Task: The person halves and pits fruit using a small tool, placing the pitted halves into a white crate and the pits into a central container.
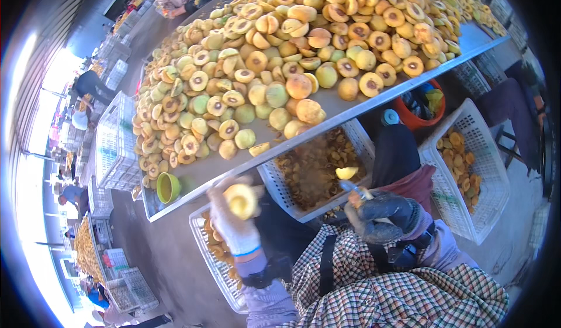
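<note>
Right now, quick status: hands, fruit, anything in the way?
Left hand holding peach half, motion-blurred. Right hand gripping small tool; yellow fruit piece near its tip, contact unclear. Peach-heaped table ahead.

Left hand (229, 225) raised in a blur, right hand (383, 214) curled inward

The left forearm (266, 304) rises steeply from the lower edge in a lavender sleeve (250, 265), a dark band (266, 275) around it near the wrist. Above, the white-gloved left hand stands upright, its fingers bent in a grasp and smeared by motion.

The right forearm (437, 247) slants up and leftward from the lower right, sleeved in lavender too. The right hand, in a dark glove, lies across the body, fingers folded in a grip. The two hands are apart, the right slightly lower than the left's fingertips.
</note>
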`<control>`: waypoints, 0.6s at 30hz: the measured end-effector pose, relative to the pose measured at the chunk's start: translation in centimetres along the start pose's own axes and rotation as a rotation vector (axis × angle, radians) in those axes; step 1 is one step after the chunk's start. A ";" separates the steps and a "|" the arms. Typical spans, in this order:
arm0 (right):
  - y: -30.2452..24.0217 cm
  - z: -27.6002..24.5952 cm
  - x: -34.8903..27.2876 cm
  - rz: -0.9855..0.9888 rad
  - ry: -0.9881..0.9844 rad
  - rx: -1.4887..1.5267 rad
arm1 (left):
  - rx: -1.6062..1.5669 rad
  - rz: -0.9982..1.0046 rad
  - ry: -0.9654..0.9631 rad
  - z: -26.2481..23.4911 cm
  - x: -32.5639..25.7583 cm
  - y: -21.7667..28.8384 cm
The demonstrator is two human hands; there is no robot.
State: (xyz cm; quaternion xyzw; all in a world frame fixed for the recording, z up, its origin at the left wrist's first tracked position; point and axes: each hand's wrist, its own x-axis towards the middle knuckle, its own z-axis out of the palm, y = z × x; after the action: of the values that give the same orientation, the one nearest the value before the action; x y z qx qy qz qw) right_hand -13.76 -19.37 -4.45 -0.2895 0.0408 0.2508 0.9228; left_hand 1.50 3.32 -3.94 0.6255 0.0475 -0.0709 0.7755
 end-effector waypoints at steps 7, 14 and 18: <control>0.2 -0.4 2.6 0.062 0.159 -0.255 | 1.124 0.560 0.144 -10.3 1.4 -1.1; 3.1 -5.2 -0.2 -0.208 0.548 -0.497 | 1.036 0.325 -0.876 2.5 -0.1 -6.8; 0.6 0.3 0.5 -0.141 0.428 -0.280 | 1.259 0.271 -1.162 3.5 -2.8 -14.9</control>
State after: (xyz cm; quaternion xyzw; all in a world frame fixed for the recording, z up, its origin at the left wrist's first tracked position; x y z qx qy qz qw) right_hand -13.67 -18.61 -4.65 -0.4628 0.1797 0.1220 0.8594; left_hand -3.79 -3.03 -17.10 0.8033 -0.4794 -0.2993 0.1879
